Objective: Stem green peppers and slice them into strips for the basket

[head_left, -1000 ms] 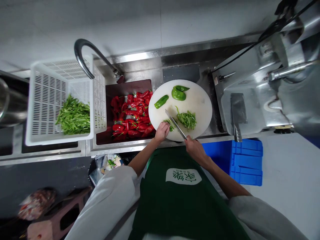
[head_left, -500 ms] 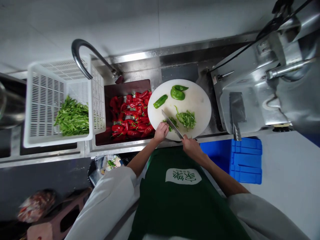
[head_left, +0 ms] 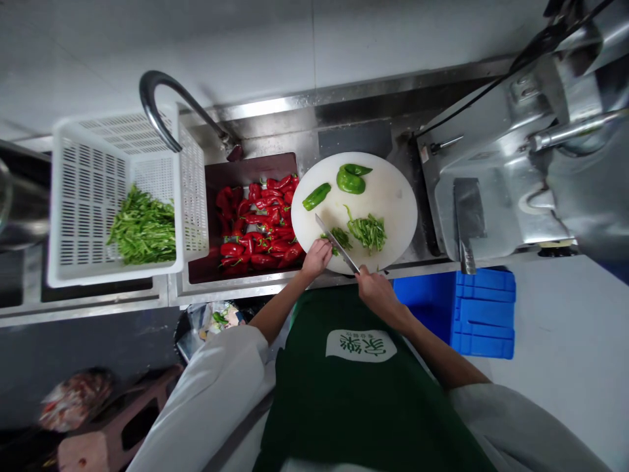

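Note:
My right hand is closed round the handle of a knife, its blade slanting up and left across the round white cutting board. Curled at the board's near left edge, my left hand presses on green pepper pieces beside the blade; the fingers hide most of what they hold. Cut green strips lie just right of the blade, and a larger pile of green pepper strips is farther right. Towards the back of the board are a piece of green pepper and a curved green pepper.
Left of the board, a sink holds many red peppers. A white basket with green strips stands beneath a curved faucet. To the right, a cleaver lies on a metal machine; below is a blue crate.
The knife blade has shifted slightly left towards my left hand. Otherwise both hands and the peppers stay nearly where they were; the view has moved a little.

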`<state>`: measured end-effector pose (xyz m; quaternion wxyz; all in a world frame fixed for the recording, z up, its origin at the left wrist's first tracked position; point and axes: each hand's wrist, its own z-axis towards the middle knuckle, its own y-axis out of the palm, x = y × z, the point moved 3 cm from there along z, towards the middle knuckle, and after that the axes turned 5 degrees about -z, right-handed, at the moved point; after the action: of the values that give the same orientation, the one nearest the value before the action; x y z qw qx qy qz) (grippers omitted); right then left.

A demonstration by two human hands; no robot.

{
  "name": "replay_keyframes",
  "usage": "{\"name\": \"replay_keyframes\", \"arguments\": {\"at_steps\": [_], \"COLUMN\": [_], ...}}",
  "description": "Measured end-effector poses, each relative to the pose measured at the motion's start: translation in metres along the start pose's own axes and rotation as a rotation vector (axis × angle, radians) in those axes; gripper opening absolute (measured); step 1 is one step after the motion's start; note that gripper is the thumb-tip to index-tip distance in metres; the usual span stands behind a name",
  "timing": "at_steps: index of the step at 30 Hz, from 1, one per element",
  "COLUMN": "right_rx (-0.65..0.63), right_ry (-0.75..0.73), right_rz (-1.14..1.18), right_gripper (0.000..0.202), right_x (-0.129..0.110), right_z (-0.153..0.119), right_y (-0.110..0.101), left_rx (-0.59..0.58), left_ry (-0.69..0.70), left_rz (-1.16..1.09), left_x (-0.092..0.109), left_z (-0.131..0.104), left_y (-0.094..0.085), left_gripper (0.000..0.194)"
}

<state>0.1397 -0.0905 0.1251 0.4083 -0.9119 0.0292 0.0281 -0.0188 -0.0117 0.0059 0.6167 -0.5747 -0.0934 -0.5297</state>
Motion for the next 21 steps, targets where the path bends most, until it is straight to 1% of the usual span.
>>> {"name": "replay_keyframes", "arguments": {"at_steps": [3, 7, 10, 14, 16, 18, 21], "right_rx": [-0.022, -0.024, -0.006, -0.029, -0.042, -0.049, -0.037], "right_ry": [0.001, 0.008, 0.012, 0.0, 0.002, 0.01, 0.014], "right_rz": [0.01, 0.022, 0.008, 0.035, 0.059, 0.075, 0.08], "right_gripper": [0.034, 0.033, 0.033, 0.032, 0.031, 0.031, 0.033], "right_x": [-0.007, -0.014, -0.009, -0.006, -0.01, -0.014, -0.011], "right_z": [0.005, 0.02, 0.013, 0.001, 0.006, 0.016, 0.031], "right_y": [-0.001, -0.01, -0.015, -0.012, -0.011, -0.012, -0.014], "left_rx": [-0.01, 0.009, 0.007, -0.018, -0.012, -0.015, -0.053], "left_ry": [0.01, 0.044, 0.041, 0.006, 0.007, 0.024, 0.049], "left_rz": [0.018, 0.013, 0.009, 0.013, 0.008, -0.013, -0.037], "left_x": [-0.002, -0.003, -0.005, -0.007, -0.006, -0.005, -0.005], "left_z": [0.0, -0.001, -0.002, -0.002, -0.002, -0.003, -0.004], "left_y": [0.003, 0.002, 0.004, 0.007, 0.004, -0.001, -0.011], "left_gripper": [0.026, 0.024, 0.024, 0.027, 0.028, 0.027, 0.026]}}
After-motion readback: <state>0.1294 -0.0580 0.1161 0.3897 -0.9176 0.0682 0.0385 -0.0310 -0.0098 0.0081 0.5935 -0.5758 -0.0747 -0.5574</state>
